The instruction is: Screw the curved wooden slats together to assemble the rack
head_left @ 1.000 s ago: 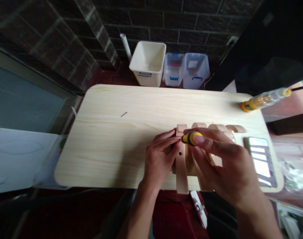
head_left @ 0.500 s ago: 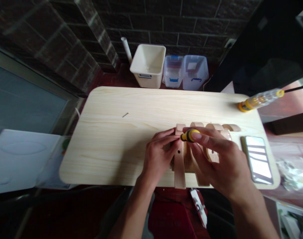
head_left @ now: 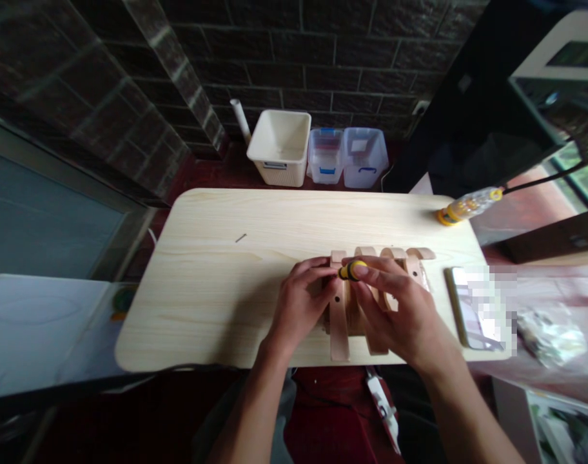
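My right hand (head_left: 398, 303) is closed on the short handle of a yellow and black screwdriver (head_left: 351, 270), tilted over the left end of a wooden piece with several curved pale wood strips. My left hand (head_left: 301, 299) is closed in a pinch at the screwdriver's tip; whatever lies between its fingertips is hidden. Below the fingertips a pale wood strip (head_left: 340, 328) with a dark hole reaches over the table's front edge. To the right, another curved strip (head_left: 414, 261) also has a dark hole. Most of the wooden piece is behind my hands.
A thin dark screw-like piece (head_left: 240, 238) lies on the light wood table (head_left: 197, 290). At the right are a phone (head_left: 472, 309) and an upright clear and yellow tool (head_left: 470, 205). Beyond the table stand a cream bin (head_left: 279, 145) and two clear boxes (head_left: 364, 158).
The view has shifted, so the table and the things on it appear slightly farther left and lower. Both hands keep their places at the screwdriver and the wood strip.
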